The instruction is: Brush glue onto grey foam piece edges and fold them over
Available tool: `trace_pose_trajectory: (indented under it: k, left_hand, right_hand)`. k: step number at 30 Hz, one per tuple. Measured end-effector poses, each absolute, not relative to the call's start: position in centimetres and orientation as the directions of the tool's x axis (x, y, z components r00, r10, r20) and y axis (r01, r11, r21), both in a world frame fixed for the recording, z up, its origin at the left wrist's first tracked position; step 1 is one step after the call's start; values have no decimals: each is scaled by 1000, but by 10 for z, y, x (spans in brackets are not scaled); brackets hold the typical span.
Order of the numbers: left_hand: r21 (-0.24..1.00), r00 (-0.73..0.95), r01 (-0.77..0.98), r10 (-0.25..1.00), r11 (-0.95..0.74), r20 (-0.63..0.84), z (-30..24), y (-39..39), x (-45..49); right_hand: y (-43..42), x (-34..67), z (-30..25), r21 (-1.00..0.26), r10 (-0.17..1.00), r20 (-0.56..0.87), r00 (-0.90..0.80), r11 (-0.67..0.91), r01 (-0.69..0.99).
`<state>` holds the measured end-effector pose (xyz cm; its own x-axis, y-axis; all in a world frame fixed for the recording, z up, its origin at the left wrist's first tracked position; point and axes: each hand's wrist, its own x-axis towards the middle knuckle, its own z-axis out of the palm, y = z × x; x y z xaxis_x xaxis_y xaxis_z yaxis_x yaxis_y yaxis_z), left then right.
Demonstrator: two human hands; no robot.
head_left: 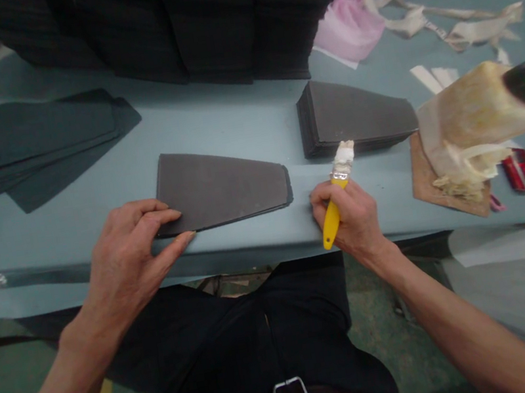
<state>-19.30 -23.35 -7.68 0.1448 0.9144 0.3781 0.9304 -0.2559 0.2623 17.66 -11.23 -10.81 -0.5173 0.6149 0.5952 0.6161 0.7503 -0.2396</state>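
Note:
My left hand [135,256] rests at the wide end of a dark grey tapered panel [221,186] near the table's front edge. Its fingertips lie on the panel and the thumb is against the front edge, fingers apart. At least one more layer shows under the panel's narrow end. In my right hand [352,215] is a paintbrush [332,215] with a yellow handle, its bristles coated white and pointing away from me. Just beyond the bristles sits a thick stack of similar grey panels [359,111].
Tall dark stacks [214,18] stand along the back. Fanned dark green panels [34,136] lie at left. On the right are a crusted pale container [472,103] with a dark handle, a brown board [422,178], a red packet [522,170], pink material [350,30] and fabric strips [459,26].

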Motion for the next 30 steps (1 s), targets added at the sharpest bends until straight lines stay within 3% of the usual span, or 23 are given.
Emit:
trace_pose_trajectory:
  k: [16,22,30]
  left_hand:
    - [223,163,936,896,-273,413,-79,-233,-194]
    - [288,86,941,948,-179,307,-72,-237,-188]
    - [335,96,923,957,-188,275,-67,-235,-181]
  right_hand:
    - [-113,176,-109,-259,636,589,-498,732,630]
    - [-114,177,-108,-283,648,578,-496,729,623]
    - [-114,176,-108,-274,649,577,-496,726,631]
